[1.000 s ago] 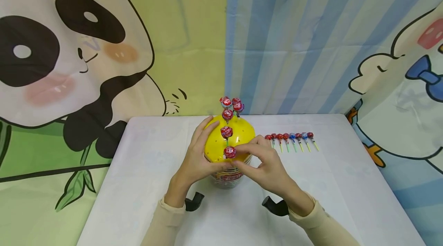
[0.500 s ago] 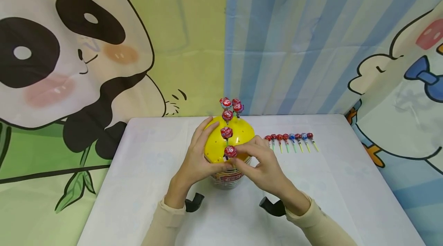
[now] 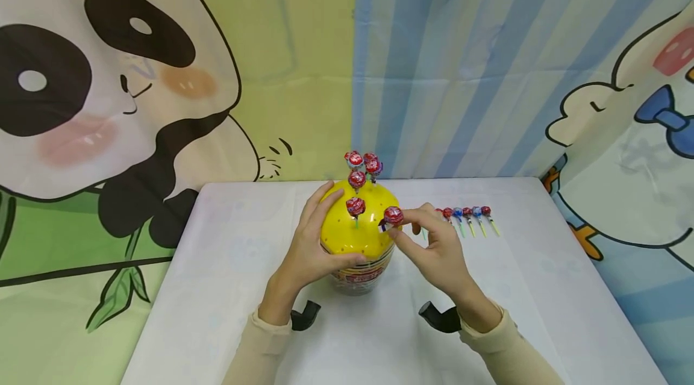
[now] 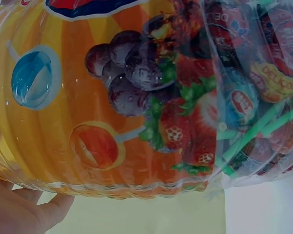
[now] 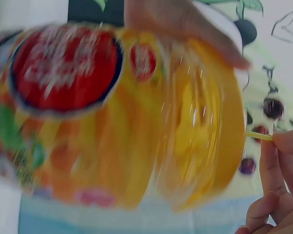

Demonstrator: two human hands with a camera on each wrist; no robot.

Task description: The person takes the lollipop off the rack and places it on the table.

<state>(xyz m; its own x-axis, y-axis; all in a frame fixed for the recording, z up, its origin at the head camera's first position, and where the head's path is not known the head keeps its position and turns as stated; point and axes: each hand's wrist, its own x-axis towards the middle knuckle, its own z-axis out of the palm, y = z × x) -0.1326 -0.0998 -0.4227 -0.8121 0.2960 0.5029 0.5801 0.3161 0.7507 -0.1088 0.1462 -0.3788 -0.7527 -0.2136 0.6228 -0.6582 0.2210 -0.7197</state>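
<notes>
A clear plastic candy jar (image 3: 358, 279) with a yellow dome lid (image 3: 341, 234) stands on the table. My left hand (image 3: 309, 246) grips the lid's left side, thumb in front and fingers behind. Between thumb and fingertips, my right hand (image 3: 439, 252) pinches a red-wrapped lollipop (image 3: 393, 215) at the lid's right side. In the right wrist view its yellow stick (image 5: 260, 136) points at the lid's top; whether it is in a hole I cannot tell. Several lollipops stand upright in the lid, the nearest red lollipop (image 3: 355, 206) near its middle. Through the jar's wall, wrapped lollipops (image 4: 241, 97) show inside.
To the right of the jar lies a row of red and blue lollipops (image 3: 467, 214), its left end partly hidden by my right hand. A white cloth covers the table (image 3: 244, 216). Behind it hangs a printed curtain (image 3: 303, 71).
My right hand has moved the red lollipop from the front of the lid up and to the right, to the lid's right side. The left hand has stayed on the lid.
</notes>
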